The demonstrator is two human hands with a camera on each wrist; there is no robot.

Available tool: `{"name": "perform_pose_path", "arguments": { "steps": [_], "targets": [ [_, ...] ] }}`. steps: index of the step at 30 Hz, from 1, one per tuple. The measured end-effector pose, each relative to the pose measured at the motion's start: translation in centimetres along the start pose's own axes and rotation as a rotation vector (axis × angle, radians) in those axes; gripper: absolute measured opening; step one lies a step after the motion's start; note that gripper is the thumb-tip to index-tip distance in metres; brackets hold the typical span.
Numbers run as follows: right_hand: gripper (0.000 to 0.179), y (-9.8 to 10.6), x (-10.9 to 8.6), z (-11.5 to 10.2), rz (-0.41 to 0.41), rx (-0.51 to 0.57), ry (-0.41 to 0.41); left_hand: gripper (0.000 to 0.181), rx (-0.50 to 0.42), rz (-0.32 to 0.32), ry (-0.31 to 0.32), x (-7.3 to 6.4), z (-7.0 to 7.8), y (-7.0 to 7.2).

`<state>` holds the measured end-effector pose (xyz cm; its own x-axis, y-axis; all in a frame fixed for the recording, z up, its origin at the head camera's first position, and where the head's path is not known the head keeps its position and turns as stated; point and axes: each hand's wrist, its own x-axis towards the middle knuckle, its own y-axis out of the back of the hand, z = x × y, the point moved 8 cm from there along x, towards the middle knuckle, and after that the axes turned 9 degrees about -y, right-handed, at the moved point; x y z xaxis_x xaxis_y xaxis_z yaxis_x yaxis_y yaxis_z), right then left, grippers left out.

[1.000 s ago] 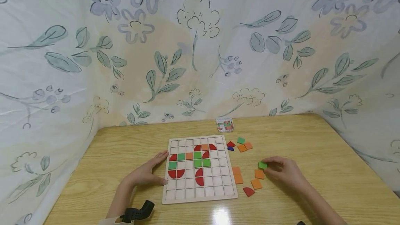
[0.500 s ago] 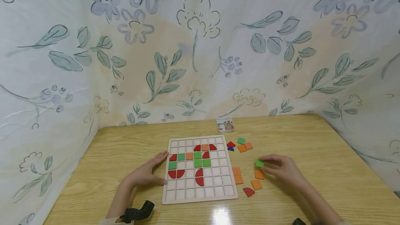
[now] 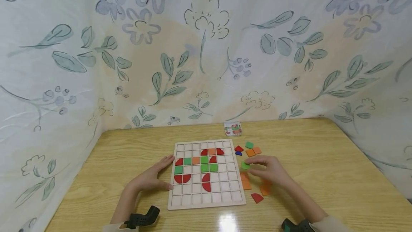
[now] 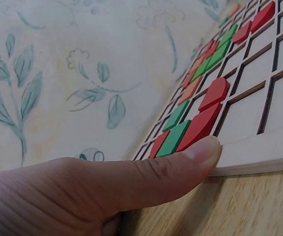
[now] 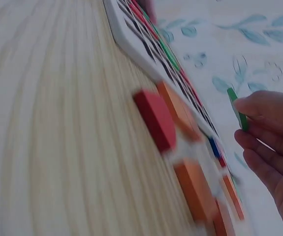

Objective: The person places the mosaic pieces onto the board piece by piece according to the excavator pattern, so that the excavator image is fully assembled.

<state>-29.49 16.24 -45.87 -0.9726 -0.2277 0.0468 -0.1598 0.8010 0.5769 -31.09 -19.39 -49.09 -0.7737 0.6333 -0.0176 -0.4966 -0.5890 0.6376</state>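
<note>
A wooden grid board (image 3: pixel 222 185) lies on the table, with red quarter-circle, green and orange square tiles set in some of its cells. My left hand (image 3: pixel 150 176) rests along the board's left edge, thumb and fingertips touching the rim; in the left wrist view the thumb (image 4: pixel 180 162) presses on the board's corner edge. Just right of the board, my right hand (image 3: pixel 270 169) pinches a light green square tile (image 3: pixel 245 165) between thumb and fingers. The right wrist view shows that green tile (image 5: pixel 238 109) held up clear of the table, seen edge-on.
Orange tiles (image 3: pixel 246 182) and a red quarter-circle tile (image 3: pixel 257 198) lie right of the board, some under the right hand. Farther back are a green tile (image 3: pixel 249 145), orange tiles, and red and blue pieces. A small pattern card (image 3: pixel 233 129) lies near the back edge.
My right hand has lifted the green tile from beside the orange ones and carried it left toward the board. The left hand stays at the board's edge.
</note>
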Motion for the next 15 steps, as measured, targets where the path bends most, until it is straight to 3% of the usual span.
{"name": "perform_pose_path", "arguments": {
  "steps": [5,11,15],
  "targets": [
    [0.023,-2.3,0.9,-1.3,-0.044,-0.07,0.018,0.098,0.006,0.001,0.007,0.0,-0.1,-0.1],
    [0.022,-4.6,1.7,-3.1,-0.073,-0.188,0.167,0.098,0.012,0.011,-0.002,-0.1,-0.2,-0.3],
    [0.022,-5.5,2.2,-3.6,-0.083,-0.23,0.208,0.097,0.017,0.012,0.008,-0.1,-0.2,-0.3]
  ]
}}
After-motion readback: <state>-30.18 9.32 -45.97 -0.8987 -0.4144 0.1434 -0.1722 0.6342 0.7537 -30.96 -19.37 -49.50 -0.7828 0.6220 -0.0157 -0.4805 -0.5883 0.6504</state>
